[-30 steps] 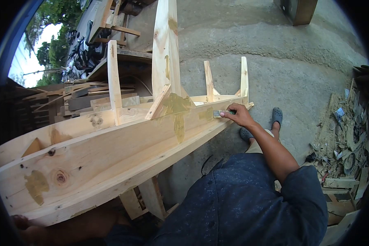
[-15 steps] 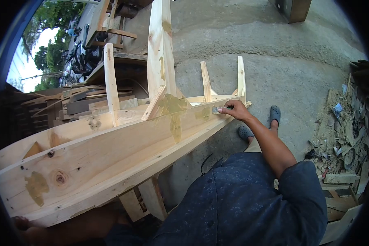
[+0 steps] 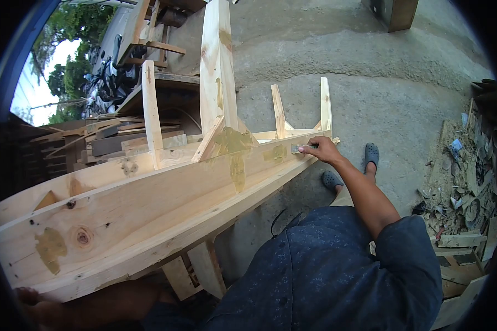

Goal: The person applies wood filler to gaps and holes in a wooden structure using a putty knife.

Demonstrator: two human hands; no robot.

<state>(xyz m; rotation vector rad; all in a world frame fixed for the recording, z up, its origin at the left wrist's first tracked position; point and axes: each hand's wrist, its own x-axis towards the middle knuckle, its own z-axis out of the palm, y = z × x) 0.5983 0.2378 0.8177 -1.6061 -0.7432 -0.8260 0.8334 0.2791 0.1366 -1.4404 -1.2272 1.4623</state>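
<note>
My right hand [image 3: 321, 149] pinches a small flat putty scraper [image 3: 296, 149] against the side of a long wooden board [image 3: 165, 193], near its far end. Greenish-tan filler patches mark this board: a filler patch [image 3: 276, 154] lies just left of the blade, a larger smear [image 3: 236, 171] covers the post joint, and another blotch [image 3: 51, 251] shows at the near end. My left hand [image 3: 33, 302] is at the near lower corner of the wooden frame, dark and blurred, its fingers by the board's edge.
From the frame rise a thick wooden post [image 3: 218, 71] and thinner uprights, one of them a slim leg [image 3: 152, 110]. Stacked lumber [image 3: 107, 140] lies behind on the left. Wood scraps and debris [image 3: 464, 182] cover the floor at right. My clogs [image 3: 372, 153] stand on concrete.
My right hand and the scraper have slid slightly right, toward the board's far end. My left hand has shifted a little at the near corner. The view has moved slightly.
</note>
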